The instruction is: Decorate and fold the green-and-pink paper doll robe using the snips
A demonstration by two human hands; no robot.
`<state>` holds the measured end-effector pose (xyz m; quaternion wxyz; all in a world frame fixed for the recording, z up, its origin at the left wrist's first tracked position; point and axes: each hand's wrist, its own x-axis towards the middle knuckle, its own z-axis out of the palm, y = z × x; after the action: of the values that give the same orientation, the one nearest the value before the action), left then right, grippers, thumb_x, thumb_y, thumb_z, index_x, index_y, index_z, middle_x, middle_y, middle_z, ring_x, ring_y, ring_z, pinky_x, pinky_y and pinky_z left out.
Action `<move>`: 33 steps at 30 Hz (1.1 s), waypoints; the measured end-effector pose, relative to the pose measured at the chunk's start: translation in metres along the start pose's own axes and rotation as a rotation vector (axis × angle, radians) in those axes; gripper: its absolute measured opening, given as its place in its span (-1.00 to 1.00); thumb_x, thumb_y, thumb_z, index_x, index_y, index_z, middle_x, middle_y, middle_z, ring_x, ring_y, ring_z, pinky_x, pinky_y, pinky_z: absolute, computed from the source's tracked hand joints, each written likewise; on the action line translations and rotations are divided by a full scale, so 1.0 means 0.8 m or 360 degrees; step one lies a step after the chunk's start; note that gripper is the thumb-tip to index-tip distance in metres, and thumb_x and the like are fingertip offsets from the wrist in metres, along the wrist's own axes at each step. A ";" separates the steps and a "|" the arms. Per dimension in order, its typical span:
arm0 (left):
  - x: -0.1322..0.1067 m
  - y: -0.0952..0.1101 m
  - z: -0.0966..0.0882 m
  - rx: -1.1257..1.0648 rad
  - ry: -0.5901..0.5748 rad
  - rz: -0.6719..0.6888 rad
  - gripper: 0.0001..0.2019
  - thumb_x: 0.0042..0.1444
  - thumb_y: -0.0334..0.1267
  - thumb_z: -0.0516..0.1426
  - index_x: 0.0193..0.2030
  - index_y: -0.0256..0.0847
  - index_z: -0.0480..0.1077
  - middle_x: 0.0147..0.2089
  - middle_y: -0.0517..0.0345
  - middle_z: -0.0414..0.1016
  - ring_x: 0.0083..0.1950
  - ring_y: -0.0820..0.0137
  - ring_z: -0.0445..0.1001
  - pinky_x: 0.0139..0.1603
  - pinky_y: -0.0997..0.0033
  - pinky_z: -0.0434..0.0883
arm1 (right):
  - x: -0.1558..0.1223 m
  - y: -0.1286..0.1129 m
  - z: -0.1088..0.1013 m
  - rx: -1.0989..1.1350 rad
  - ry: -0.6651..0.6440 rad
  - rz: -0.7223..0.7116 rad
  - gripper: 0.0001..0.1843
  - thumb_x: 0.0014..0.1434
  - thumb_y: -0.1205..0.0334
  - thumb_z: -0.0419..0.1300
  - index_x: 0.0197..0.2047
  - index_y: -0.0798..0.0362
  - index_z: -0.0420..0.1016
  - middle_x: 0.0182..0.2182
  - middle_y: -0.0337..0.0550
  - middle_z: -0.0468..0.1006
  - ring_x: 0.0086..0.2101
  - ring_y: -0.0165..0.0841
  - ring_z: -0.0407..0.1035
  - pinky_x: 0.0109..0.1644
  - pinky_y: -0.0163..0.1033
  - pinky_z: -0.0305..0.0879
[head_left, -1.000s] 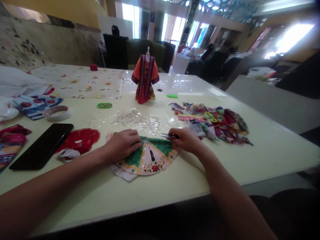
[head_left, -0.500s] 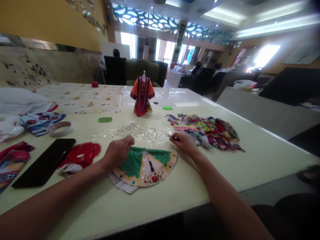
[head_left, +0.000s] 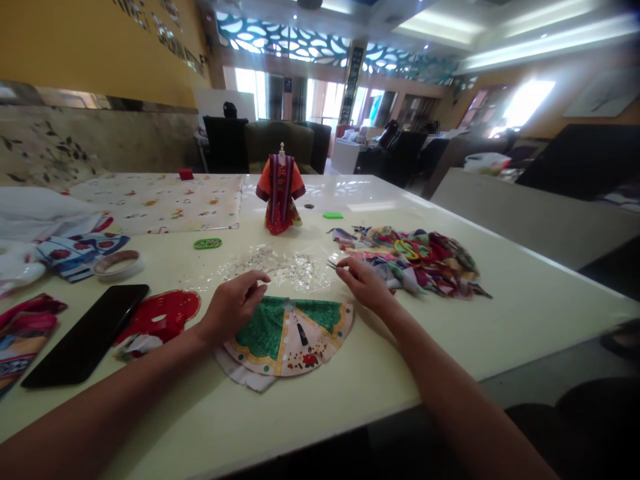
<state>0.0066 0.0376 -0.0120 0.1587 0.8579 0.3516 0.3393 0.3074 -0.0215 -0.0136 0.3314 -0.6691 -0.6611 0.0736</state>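
Observation:
My left hand [head_left: 236,305] is open beside the left edge of a fan-shaped green and pale pink cloth piece [head_left: 270,325], its thumb and forefinger apart with nothing visible between them. The cloth has yellow trim, red flowers and a white layer showing beneath. My right hand [head_left: 364,283] is closed round a pair of thin tweezers [head_left: 332,265], whose tips point left. Small shiny beads or sequins [head_left: 300,270] lie scattered between the two hands, some too small to make out. Right of the tweezers is a heap of colourful fabric scraps [head_left: 430,263].
A doll-sized orange and red robe [head_left: 281,193] stands on a small form at the table's middle. A black phone [head_left: 85,333], a roll of tape [head_left: 119,265] and a red cloth piece [head_left: 160,317] lie left. Green trays [head_left: 207,244] sit farther back.
The thumb and forefinger of my left hand have parted from a pinch. My right hand has shifted slightly, still holding the tweezers. The view has tilted a little.

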 end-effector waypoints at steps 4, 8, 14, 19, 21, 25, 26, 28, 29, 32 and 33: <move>0.004 0.009 -0.005 -0.0092 -0.0022 0.0019 -0.84 0.24 -0.24 0.05 -0.14 -0.20 0.42 -0.47 0.28 0.32 -0.45 0.50 0.28 -0.38 0.49 0.26 | -0.006 -0.011 0.007 -0.0073 0.0015 0.0013 -0.65 0.28 -0.04 0.00 -0.13 0.01 0.46 -0.49 -0.23 0.50 -0.44 -0.36 0.33 -0.35 -0.30 0.08; 0.014 0.019 -0.002 -0.0077 -0.0120 0.0086 -0.84 0.24 -0.29 0.05 -0.19 -0.21 0.46 -0.32 0.15 0.44 -0.33 0.45 0.39 -0.28 0.44 0.34 | 0.001 -0.027 0.009 -0.0360 -0.0109 0.0005 -0.63 0.31 -0.07 -0.02 -0.11 -0.02 0.47 -0.37 -0.17 0.58 -0.36 -0.32 0.40 -0.36 -0.30 0.01; 0.042 0.025 0.023 0.0158 -0.0499 0.0338 -0.76 0.23 -0.41 0.02 -0.13 -0.22 0.52 -0.08 0.01 0.52 -0.02 0.27 0.45 0.03 0.22 0.40 | 0.038 -0.053 0.002 -0.0783 -0.0425 -0.0044 -0.59 0.32 -0.08 -0.03 -0.19 0.03 0.49 -0.25 -0.05 0.61 -0.30 -0.29 0.42 -0.41 -0.27 -0.08; 0.062 0.007 0.049 0.0260 -0.0575 0.0552 -0.71 0.25 -0.43 -0.01 -0.06 -0.26 0.52 0.02 -0.01 0.54 0.04 0.26 0.47 0.10 0.20 0.38 | 0.042 -0.046 0.017 -0.0754 -0.0357 -0.0062 -0.60 0.31 -0.10 -0.02 -0.08 -0.01 0.45 -0.24 -0.08 0.61 -0.28 -0.27 0.44 -0.38 -0.27 -0.03; 0.065 0.000 0.054 0.0255 -0.0595 0.0627 -0.72 0.26 -0.41 0.00 -0.06 -0.24 0.53 0.00 0.01 0.55 0.01 0.28 0.49 0.08 0.23 0.38 | 0.036 -0.040 0.022 -0.0750 -0.0328 -0.0056 -0.61 0.30 -0.09 0.01 0.02 -0.04 0.41 -0.22 -0.10 0.62 -0.28 -0.27 0.44 -0.36 -0.27 -0.02; 0.062 -0.004 0.054 0.0322 -0.0586 0.0645 -0.73 0.28 -0.39 0.01 -0.05 -0.18 0.52 0.00 0.06 0.56 -0.02 0.27 0.49 0.07 0.17 0.34 | 0.030 -0.034 0.023 -0.0806 -0.0377 -0.0116 -0.68 0.29 -0.07 0.03 -0.10 -0.05 0.44 -0.29 -0.13 0.61 -0.33 -0.29 0.42 -0.38 -0.26 -0.06; 0.060 -0.003 0.053 0.0348 -0.0586 0.0665 -0.73 0.29 -0.39 0.01 -0.04 -0.17 0.51 0.01 0.07 0.56 -0.01 0.26 0.49 0.08 0.15 0.32 | 0.030 -0.033 0.023 -0.0824 -0.0396 -0.0135 -0.69 0.29 -0.06 0.03 -0.14 -0.05 0.44 -0.30 -0.14 0.61 -0.34 -0.29 0.42 -0.39 -0.26 -0.07; 0.059 -0.002 0.051 0.0385 -0.0575 0.0727 -0.74 0.29 -0.38 0.01 -0.04 -0.18 0.50 0.00 0.07 0.56 0.01 0.25 0.46 0.10 0.14 0.27 | 0.032 -0.033 0.023 -0.0865 -0.0428 -0.0166 -0.71 0.29 -0.04 0.03 -0.17 -0.05 0.44 -0.33 -0.15 0.60 -0.35 -0.29 0.42 -0.41 -0.25 -0.10; 0.059 -0.001 0.051 0.0398 -0.0569 0.0761 -0.75 0.29 -0.37 0.01 -0.05 -0.19 0.50 0.01 0.06 0.55 0.02 0.25 0.44 0.11 0.14 0.26 | 0.032 -0.033 0.023 -0.0887 -0.0444 -0.0182 -0.72 0.29 -0.03 0.03 -0.18 -0.05 0.44 -0.33 -0.15 0.60 -0.36 -0.29 0.42 -0.41 -0.25 -0.12; 0.058 -0.001 0.054 0.0426 -0.0549 0.0829 -0.77 0.29 -0.38 0.01 -0.07 -0.21 0.49 0.02 0.05 0.54 0.06 0.24 0.39 0.15 0.15 0.21 | 0.033 -0.034 0.026 -0.0931 -0.0499 -0.0217 -0.70 0.29 -0.05 0.02 -0.20 -0.05 0.44 -0.34 -0.15 0.60 -0.37 -0.29 0.42 -0.42 -0.24 -0.16; 0.058 -0.001 0.055 0.0430 -0.0543 0.0837 -0.77 0.29 -0.39 0.01 -0.08 -0.21 0.49 0.02 0.05 0.54 0.07 0.24 0.38 0.16 0.15 0.19 | 0.033 -0.034 0.027 -0.0936 -0.0512 -0.0226 -0.69 0.29 -0.06 0.02 -0.20 -0.05 0.44 -0.33 -0.15 0.61 -0.37 -0.30 0.42 -0.42 -0.24 -0.17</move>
<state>0.0609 0.0698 -0.0218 0.0072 0.9769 0.1284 0.1707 0.2756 0.0084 -0.0065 0.0199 -0.6682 -0.7427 -0.0389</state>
